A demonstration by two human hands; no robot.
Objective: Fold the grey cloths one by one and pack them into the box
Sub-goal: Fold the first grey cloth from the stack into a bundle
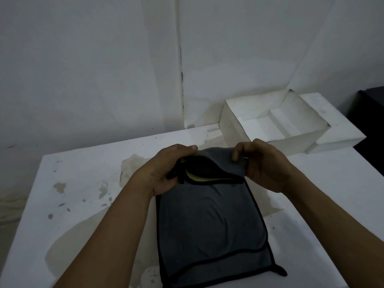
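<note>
Nearest the lens, two bare forearms reaching forward over a flat grey cloth with black piped edging, laid lengthwise on a white tabletop with stained, flaking patches. Far end of the grey cloth lifted and folded back, showing a black inner face and a strip of yellow-green. Beyond, to the right and near the far table edge, an open white cardboard box with flaps spread, nothing visible inside; just behind the right hand, clear of the cloth. Left hand curled closed around the bunched far-left corner, thumb on top. Right hand pinching the raised far-right edge between thumb and fingers. Behind, bare whitish walls meeting in a corner; dim light.
</note>
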